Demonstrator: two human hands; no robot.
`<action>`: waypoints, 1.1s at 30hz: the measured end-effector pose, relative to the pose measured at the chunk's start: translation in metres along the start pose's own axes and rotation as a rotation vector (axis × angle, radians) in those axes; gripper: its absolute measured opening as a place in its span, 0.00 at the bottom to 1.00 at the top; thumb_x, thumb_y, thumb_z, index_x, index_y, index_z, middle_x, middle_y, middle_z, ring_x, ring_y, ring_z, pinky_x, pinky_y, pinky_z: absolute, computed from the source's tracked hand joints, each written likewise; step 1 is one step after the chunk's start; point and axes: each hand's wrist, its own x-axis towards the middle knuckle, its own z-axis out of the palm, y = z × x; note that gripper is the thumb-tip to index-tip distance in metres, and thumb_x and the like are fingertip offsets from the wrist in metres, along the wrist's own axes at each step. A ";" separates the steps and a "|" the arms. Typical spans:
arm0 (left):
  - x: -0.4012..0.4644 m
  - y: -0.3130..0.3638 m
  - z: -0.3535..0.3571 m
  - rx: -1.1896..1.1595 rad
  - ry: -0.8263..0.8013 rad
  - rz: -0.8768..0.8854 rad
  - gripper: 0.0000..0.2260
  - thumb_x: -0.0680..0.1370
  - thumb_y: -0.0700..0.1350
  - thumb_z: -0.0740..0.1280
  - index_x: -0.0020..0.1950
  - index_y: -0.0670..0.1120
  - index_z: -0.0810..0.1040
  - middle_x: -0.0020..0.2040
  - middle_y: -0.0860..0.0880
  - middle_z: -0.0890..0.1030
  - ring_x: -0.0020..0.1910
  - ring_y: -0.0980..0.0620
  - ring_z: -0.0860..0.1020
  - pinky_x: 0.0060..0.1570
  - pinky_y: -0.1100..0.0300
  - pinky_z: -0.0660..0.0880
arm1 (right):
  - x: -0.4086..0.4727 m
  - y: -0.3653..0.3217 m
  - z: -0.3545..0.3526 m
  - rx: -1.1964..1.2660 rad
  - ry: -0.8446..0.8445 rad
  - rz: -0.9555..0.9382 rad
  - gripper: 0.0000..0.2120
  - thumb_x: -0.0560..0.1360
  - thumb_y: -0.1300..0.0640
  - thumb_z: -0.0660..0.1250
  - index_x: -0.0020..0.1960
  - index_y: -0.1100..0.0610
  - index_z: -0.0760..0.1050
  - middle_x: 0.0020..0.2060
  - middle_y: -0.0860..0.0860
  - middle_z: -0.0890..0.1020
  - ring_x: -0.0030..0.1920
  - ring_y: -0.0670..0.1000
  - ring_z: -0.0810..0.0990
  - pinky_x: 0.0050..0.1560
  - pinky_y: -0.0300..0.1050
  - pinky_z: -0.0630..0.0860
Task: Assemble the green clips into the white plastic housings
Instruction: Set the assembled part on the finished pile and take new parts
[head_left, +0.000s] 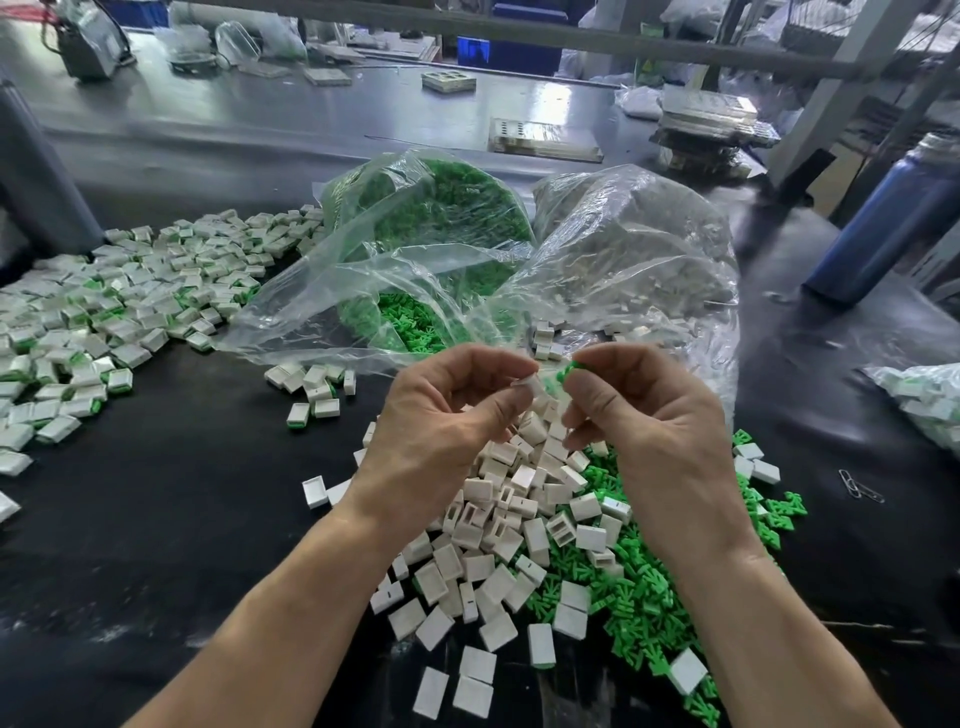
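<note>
Both hands are raised above the black table. My left hand (447, 415) pinches a white plastic housing (525, 385) between thumb and fingertips. My right hand (639, 410) pinches a green clip (567, 372) just to the right of that housing, a small gap between the two parts. Below the hands lies a heap of loose white housings (498, 540). A spread of loose green clips (639, 608) lies to its right. Part of each held piece is hidden by my fingers.
A large pile of assembled white-and-green pieces (119, 306) covers the left of the table. Two clear plastic bags stand behind the hands, one of green clips (441, 218), one of white housings (634, 249). A blue bottle (883, 223) stands at the right. Paper clips (860, 486) lie nearby.
</note>
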 end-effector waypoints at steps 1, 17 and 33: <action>0.000 0.000 0.000 0.010 0.003 0.001 0.08 0.76 0.41 0.75 0.54 0.46 0.85 0.48 0.47 0.86 0.44 0.51 0.83 0.44 0.62 0.80 | 0.000 0.000 0.001 0.007 -0.007 0.002 0.05 0.77 0.61 0.74 0.53 0.58 0.82 0.39 0.55 0.86 0.37 0.53 0.86 0.39 0.41 0.82; 0.003 -0.006 0.007 0.034 0.005 -0.011 0.06 0.77 0.41 0.76 0.53 0.47 0.85 0.47 0.47 0.87 0.43 0.49 0.84 0.44 0.60 0.81 | 0.002 0.014 0.005 0.050 0.007 0.047 0.03 0.77 0.58 0.75 0.50 0.56 0.84 0.41 0.56 0.86 0.40 0.53 0.85 0.40 0.42 0.82; 0.002 -0.004 0.021 -0.096 0.112 -0.055 0.05 0.75 0.41 0.77 0.50 0.47 0.86 0.45 0.47 0.88 0.45 0.47 0.87 0.47 0.59 0.83 | 0.001 0.014 0.008 0.186 0.036 0.109 0.04 0.78 0.59 0.73 0.50 0.60 0.83 0.44 0.60 0.87 0.46 0.62 0.88 0.50 0.56 0.86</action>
